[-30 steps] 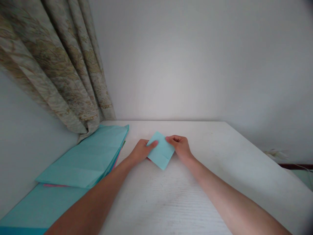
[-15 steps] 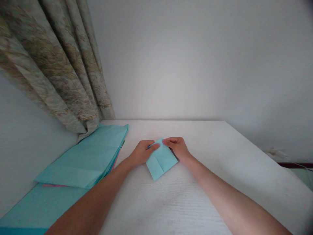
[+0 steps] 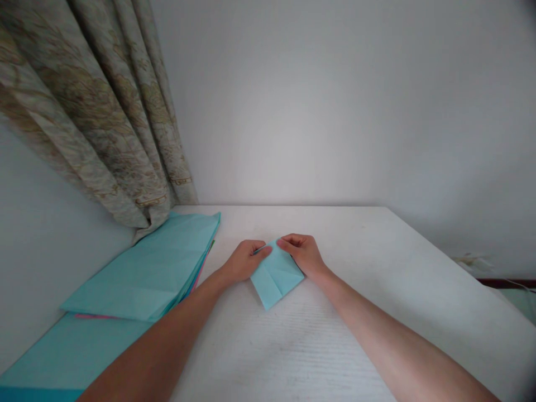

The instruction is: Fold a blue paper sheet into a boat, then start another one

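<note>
The left hand (image 3: 247,260) is holding the paper (image 3: 277,276) by its far left edge, its grip nearly closed, with the thumb lying on top and the fingers mostly hiding. The right hand (image 3: 305,254) is pinching the far corner, its grip closing the gap between thumb and fingertip down to the paper's thickness. The paper, looking folded, is slanting between the two grips, its free corner pointing to their near side and a crease showing there. Whether it is touching the counter (image 3: 335,312) below the grips, I cannot tell. Well to the left of the left grip, sheets (image 3: 142,268) are lying in a loose pile.

For handling this well, I judge, the left thumb should be pinning the layers flat without buckling them, while the right is keeping the corner's edges lined up. Thin layers are probably slipping easily whenever one grip is pulling harder, so both should be tensing lightly and evenly. For any pressing of a crease, resting the paper on the counter under the grips would be giving firmer backing.
</note>
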`<state>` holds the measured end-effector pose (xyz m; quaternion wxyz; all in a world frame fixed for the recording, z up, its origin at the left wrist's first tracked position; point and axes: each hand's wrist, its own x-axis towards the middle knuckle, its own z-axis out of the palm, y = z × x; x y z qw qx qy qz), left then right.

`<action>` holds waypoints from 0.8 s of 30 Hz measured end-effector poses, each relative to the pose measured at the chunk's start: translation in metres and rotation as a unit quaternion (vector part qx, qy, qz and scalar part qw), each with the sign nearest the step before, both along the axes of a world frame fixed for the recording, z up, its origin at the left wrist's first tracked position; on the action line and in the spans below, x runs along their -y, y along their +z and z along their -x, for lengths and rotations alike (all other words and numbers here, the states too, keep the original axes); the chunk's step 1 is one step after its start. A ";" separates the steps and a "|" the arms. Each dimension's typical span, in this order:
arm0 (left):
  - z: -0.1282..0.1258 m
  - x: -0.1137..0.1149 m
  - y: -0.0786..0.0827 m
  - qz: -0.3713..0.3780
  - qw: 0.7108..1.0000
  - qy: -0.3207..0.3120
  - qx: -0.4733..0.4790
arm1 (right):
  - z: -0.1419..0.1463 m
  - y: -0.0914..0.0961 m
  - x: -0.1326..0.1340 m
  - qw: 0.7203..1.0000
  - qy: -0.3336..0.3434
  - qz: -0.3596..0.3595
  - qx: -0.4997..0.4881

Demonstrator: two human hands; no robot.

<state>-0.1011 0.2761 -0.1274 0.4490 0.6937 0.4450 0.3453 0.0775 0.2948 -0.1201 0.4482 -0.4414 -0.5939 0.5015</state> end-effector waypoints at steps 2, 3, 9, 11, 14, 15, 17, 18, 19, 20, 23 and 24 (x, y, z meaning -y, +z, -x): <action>0.000 0.000 0.002 -0.008 1.000 0.013 0.010 | 0.000 0.000 0.000 1.000 0.002 0.011 0.002; 0.000 0.000 0.003 -0.010 1.000 0.021 0.015 | 0.000 0.000 0.000 1.000 0.002 0.016 0.001; 0.001 -0.003 0.005 -0.034 0.995 0.093 0.030 | 0.000 -0.001 -0.002 1.000 -0.012 0.028 0.000; 0.002 -0.004 0.005 -0.048 0.991 0.117 0.046 | -0.001 -0.001 -0.003 0.999 -0.016 0.030 -0.012; 0.003 -0.005 0.006 -0.067 0.981 0.166 0.079 | -0.001 -0.001 -0.005 0.998 -0.031 0.046 -0.041; 0.003 -0.005 0.007 -0.062 0.978 0.180 0.083 | -0.002 -0.001 -0.006 0.997 -0.040 0.051 -0.051; 0.002 -0.003 0.008 -0.026 0.980 0.178 0.085 | -0.003 -0.001 -0.007 0.993 -0.068 0.056 -0.075; 0.002 -0.002 0.008 0.006 0.984 0.154 0.086 | -0.003 -0.001 -0.008 0.991 -0.088 0.056 -0.085; 0.002 -0.001 0.008 0.045 0.988 0.115 0.088 | -0.004 -0.001 -0.009 0.988 -0.111 0.053 -0.094; 0.002 0.000 0.008 0.085 0.990 0.069 0.091 | -0.005 -0.002 -0.010 0.985 -0.136 0.050 -0.098; 0.002 0.001 0.004 0.170 0.980 -0.036 0.095 | -0.006 -0.004 -0.013 0.976 -0.189 0.035 -0.099; 0.002 0.001 0.003 0.179 0.978 -0.045 0.096 | -0.007 -0.004 -0.014 0.975 -0.195 0.033 -0.101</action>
